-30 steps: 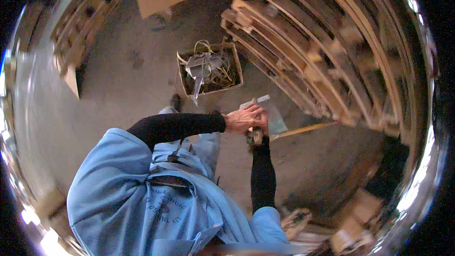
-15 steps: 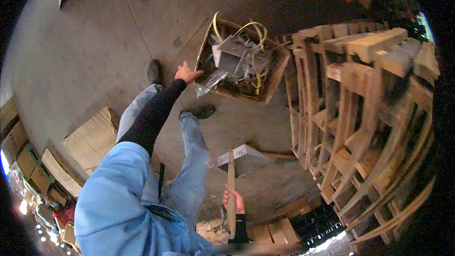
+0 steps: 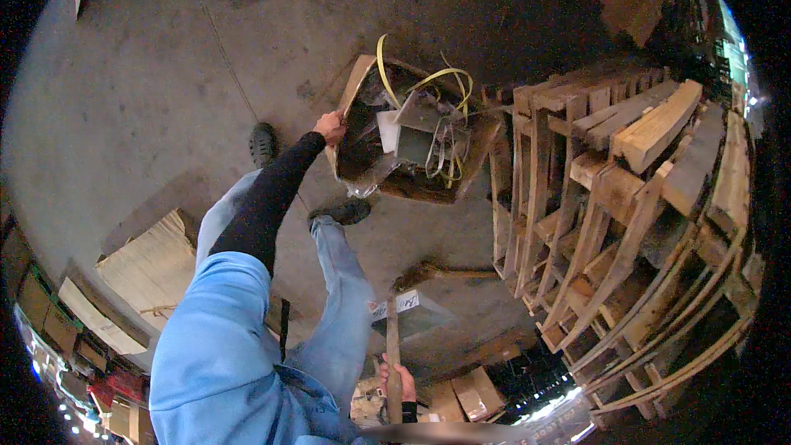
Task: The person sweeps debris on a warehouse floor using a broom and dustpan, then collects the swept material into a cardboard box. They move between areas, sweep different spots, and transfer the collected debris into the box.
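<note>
My left hand (image 3: 330,128) is closed on the left edge of an open cardboard box (image 3: 353,82) on the floor ahead. Inside lie grey and white scraps (image 3: 416,119), crumpled clear plastic (image 3: 372,175) and a looping yellow strap (image 3: 384,74). Close to my body, my right hand (image 3: 398,377) is wrapped round the wooden handle (image 3: 393,338) of a long-handled tool. At its far end is a wide, flat grey blade (image 3: 424,319), resembling a shovel, with a white marked strip. I cannot tell whether the blade touches the floor.
Wooden pallets (image 3: 577,222) are stacked on the right, near the box. Flattened cardboard (image 3: 152,268) lies at left on the concrete floor (image 3: 148,115). More cardboard boxes (image 3: 476,393) stand near the lower edge. A brown strip (image 3: 453,274) lies between the tool and the pallets.
My left hand, spread at the box's edge before, has closed on that edge. The box appears slightly lower in view as the view shifted. My right hand still holds the wooden handle.
</note>
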`<state>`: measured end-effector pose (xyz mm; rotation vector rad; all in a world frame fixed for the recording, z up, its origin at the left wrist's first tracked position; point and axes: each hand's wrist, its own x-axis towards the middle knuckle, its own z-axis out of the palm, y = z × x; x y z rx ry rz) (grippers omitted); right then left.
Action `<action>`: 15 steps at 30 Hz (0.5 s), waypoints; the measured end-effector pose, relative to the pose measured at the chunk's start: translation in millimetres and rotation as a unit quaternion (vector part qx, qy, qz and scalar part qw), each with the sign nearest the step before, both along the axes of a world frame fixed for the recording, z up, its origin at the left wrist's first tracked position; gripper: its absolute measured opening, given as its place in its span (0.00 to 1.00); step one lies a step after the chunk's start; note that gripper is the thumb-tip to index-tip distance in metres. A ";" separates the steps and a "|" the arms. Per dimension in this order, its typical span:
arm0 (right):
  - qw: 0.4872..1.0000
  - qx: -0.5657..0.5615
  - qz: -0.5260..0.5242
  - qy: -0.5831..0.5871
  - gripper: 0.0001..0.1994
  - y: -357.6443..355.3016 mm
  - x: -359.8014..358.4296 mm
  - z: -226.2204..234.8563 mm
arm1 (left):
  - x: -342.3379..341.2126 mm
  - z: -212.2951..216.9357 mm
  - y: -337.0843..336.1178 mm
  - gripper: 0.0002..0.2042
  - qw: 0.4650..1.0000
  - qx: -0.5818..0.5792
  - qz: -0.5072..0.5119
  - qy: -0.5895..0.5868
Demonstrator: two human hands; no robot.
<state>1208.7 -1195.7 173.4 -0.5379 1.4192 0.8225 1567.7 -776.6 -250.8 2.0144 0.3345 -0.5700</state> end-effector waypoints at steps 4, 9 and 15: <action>1.000 0.009 -0.015 0.012 0.23 22.5 14.5 24.6 | -38.4 21.5 71.1 0.17 0.994 -0.080 0.070 0.004; 0.995 -0.012 0.098 0.017 0.21 64.3 53.5 51.6 | -103.7 97.6 187.6 0.19 0.951 -0.206 0.200 0.111; 0.972 0.036 0.234 -0.009 0.16 134.0 143.0 50.9 | -194.7 225.0 315.3 0.18 0.887 -0.302 0.331 0.111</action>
